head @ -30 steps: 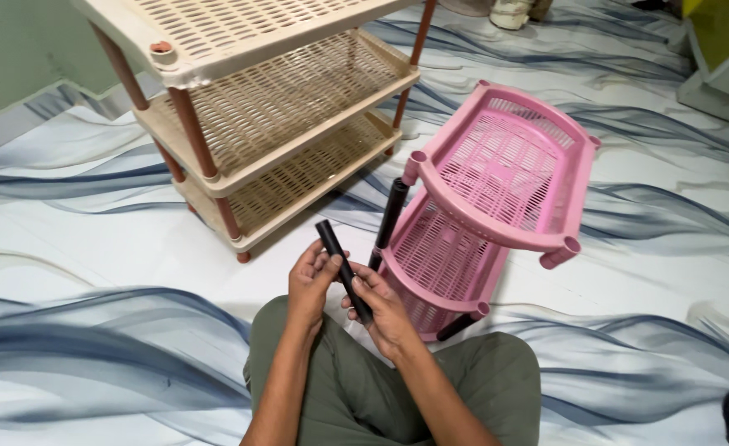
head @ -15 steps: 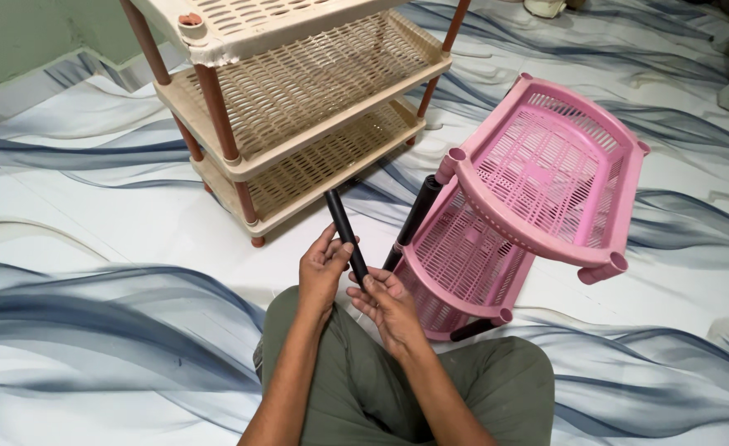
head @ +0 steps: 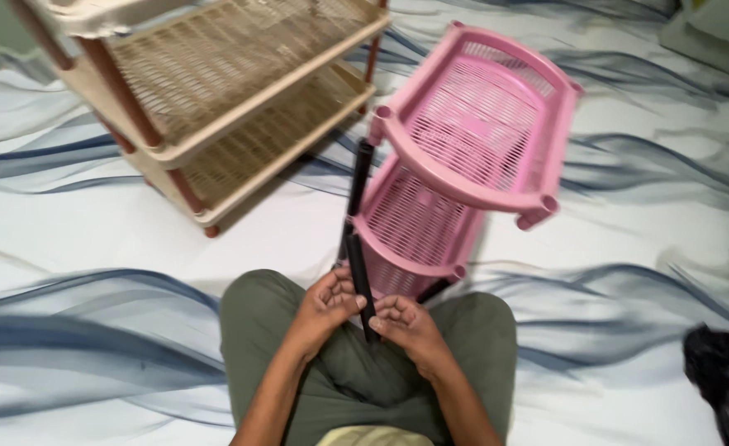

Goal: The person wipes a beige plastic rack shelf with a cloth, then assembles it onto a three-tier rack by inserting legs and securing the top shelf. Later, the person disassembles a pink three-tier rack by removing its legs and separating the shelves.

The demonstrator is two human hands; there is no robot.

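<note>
While you sit cross-legged on the floor, your left hand (head: 325,307) and right hand (head: 404,320) meet over your lap, fingers of both curled closed around a short black tube (head: 360,281). It stands nearly upright between your palms, its top tilted slightly left, just in front of the pink rack (head: 463,157). That rack lies tipped on its side, touching your knees, with another black tube (head: 358,186) already fitted at its left corner. Keep both grips low and firm, and line the tube up straight with a corner socket before pressing; a crooked push would likely jam. Farther off to the left stands a beige rack (head: 232,107) on brown posts, on the white, blue-swirled floor (head: 92,248).
</note>
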